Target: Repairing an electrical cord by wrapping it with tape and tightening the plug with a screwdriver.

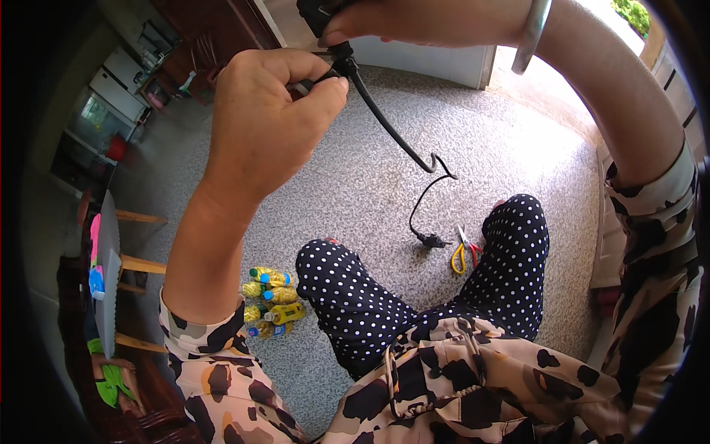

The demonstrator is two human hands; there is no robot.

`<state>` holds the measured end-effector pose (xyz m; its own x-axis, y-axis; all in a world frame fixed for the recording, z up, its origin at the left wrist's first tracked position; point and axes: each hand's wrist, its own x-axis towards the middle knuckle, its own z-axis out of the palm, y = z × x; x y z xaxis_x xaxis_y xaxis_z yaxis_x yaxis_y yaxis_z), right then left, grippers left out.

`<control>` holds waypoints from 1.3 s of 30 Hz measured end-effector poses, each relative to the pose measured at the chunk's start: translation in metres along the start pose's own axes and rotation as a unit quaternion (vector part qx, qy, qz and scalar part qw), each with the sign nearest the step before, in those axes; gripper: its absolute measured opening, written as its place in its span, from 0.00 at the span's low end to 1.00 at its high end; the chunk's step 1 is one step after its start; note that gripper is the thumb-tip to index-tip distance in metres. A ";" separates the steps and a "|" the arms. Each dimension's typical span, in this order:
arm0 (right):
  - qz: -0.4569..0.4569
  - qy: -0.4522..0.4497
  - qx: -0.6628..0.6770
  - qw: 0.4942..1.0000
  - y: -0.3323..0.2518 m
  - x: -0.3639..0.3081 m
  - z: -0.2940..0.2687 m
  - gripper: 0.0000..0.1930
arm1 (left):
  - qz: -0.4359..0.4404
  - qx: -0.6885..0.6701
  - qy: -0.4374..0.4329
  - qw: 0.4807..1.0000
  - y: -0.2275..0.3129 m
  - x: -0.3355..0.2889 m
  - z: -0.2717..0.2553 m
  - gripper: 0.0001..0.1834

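A black cable (pixel 384 118) hangs down in front of me from a black fitting (pixel 342 61) and ends in a dark plug (pixel 433 240) low over the floor. My left hand (pixel 270 115) is closed, thumb and bent forefinger pinching a dark piece of the cable beside that fitting. Above it, at the upper edge, my right hand (pixel 436 22) grips a black block-shaped part (pixel 314 13), thumb pressed on its lower side. Most of this part lies outside the picture, so its kind is hidden. The two hands are close together but apart.
Pliers or snips (pixel 466 250) with one yellow and one red handle lie on the speckled floor (pixel 370 200) between my knees. Several yellowish bottles (pixel 275 303) sit by my left knee. A table (pixel 109 259) and a seated person (pixel 115 377) are at far left; a doorway is upper right.
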<state>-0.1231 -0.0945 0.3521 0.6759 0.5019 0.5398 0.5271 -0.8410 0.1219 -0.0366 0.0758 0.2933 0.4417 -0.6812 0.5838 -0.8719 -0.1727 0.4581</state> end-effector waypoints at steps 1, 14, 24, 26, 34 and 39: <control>-0.006 0.006 -0.008 1.000 -0.001 0.002 0.000 0.13 | -0.006 0.001 0.001 1.000 0.000 0.000 0.000 0.09; 0.145 -0.040 -0.074 0.986 -0.010 0.044 0.000 0.13 | -0.067 -0.110 0.085 0.988 -0.013 0.004 0.007 0.15; 0.178 -0.105 -0.136 0.969 -0.010 0.076 -0.011 0.16 | -0.069 -0.126 0.120 0.982 -0.021 0.022 0.006 0.10; 0.237 -0.157 -0.103 0.953 -0.008 0.073 -0.010 0.18 | -0.074 -0.154 0.101 0.980 -0.021 0.021 0.002 0.10; 0.066 -0.206 0.671 0.709 0.055 0.046 0.015 0.17 | 0.027 -0.220 0.066 0.973 -0.013 0.015 -0.006 0.07; -0.011 -0.170 0.734 0.658 0.069 0.038 0.024 0.12 | 0.025 -0.219 0.053 0.974 -0.010 0.016 -0.008 0.07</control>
<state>-0.0492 -0.1285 0.3608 0.6038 0.7371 0.3035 0.2997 0.1428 -0.9433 -0.0192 0.0723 0.3031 0.4400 -0.6004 0.6677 -0.7289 0.1954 0.6561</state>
